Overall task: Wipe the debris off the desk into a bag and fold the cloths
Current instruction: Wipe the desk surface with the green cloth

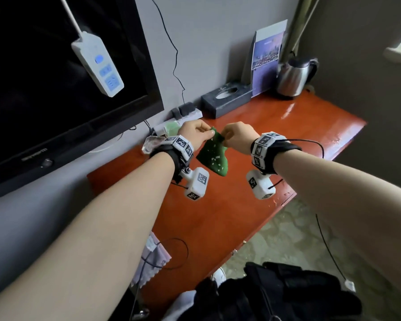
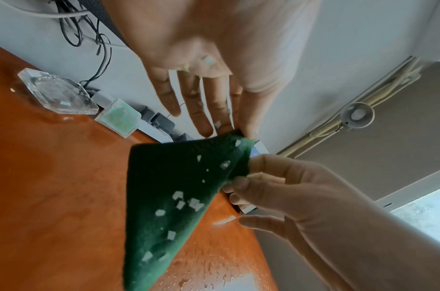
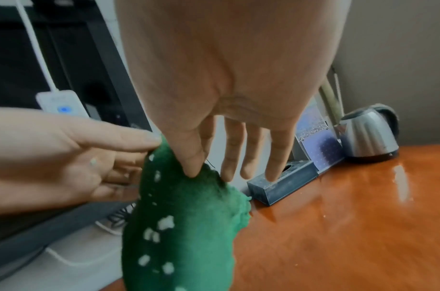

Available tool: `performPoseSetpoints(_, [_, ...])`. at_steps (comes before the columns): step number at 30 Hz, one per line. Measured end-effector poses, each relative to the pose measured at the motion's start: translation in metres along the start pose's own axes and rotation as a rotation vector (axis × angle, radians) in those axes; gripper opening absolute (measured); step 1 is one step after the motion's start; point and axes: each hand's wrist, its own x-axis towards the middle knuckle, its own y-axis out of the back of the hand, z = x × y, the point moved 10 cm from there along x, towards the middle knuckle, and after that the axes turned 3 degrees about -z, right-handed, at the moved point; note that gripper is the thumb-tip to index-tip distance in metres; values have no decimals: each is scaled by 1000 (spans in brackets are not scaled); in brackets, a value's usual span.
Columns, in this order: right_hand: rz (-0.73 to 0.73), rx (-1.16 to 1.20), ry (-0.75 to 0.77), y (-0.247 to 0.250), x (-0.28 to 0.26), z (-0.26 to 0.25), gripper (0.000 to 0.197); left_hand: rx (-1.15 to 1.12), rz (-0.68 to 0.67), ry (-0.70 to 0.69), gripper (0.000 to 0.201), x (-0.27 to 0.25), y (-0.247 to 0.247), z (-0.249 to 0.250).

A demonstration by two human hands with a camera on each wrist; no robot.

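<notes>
Two bare hands are holding a small green cloth (image 1: pixel 213 156) up in the air above a glossy orange-red desk (image 1: pixel 276 144). The left hand (image 1: pixel 195 133) is pinching one top corner of the cloth between thumb and forefinger, while its other fingers are stretching out fairly straight. The right hand (image 1: pixel 237 135) is pinching the other top corner just beside it, with its thumb pressing the fabric against a finger and the rest of its fingers hanging loosely extended. The cloth is dangling downward from these two grips, clear of the desk, and small white scraps of debris (image 2: pixel 189 203) are clinging to its surface.

On the far side of the desk, against the wall, a dark tissue box (image 1: pixel 226 101) is lying, with a purple brochure (image 1: pixel 265 59) standing to its right and a steel kettle (image 1: pixel 295 77) further right. A clear glass ashtray (image 2: pixel 55 92) is sitting at the far left by a power strip (image 1: pixel 188 113). A black television (image 1: pixel 63 77) is filling the left side, with a white socket bar (image 1: pixel 97 63) hanging in front of it.
</notes>
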Motion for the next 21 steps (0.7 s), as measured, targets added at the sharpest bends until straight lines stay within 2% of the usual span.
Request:
performPoseSetpoints(3, [-35, -152, 66, 2, 17, 1, 24, 21, -1, 10, 18, 12, -1, -3])
performPoseSetpoints(6, [-6, -171, 138, 13, 32, -5, 19, 97, -154, -35, 31, 19, -20, -1])
performPoseSetpoints(9, [0, -161, 207, 21, 46, -16, 16, 123, -248, 66, 27, 25, -31, -10])
performPoseSetpoints(13, [-41, -136, 262, 25, 60, -20, 16, 240, -223, 182, 26, 28, -24, -25])
performPoseSetpoints(17, [6, -64, 322, 48, 67, -20, 17, 475, -219, 260, 41, 27, -16, -48])
performPoseSetpoints(21, [-59, -219, 344, 49, 78, 1, 17, 367, -69, 279, 23, 31, -9, -51])
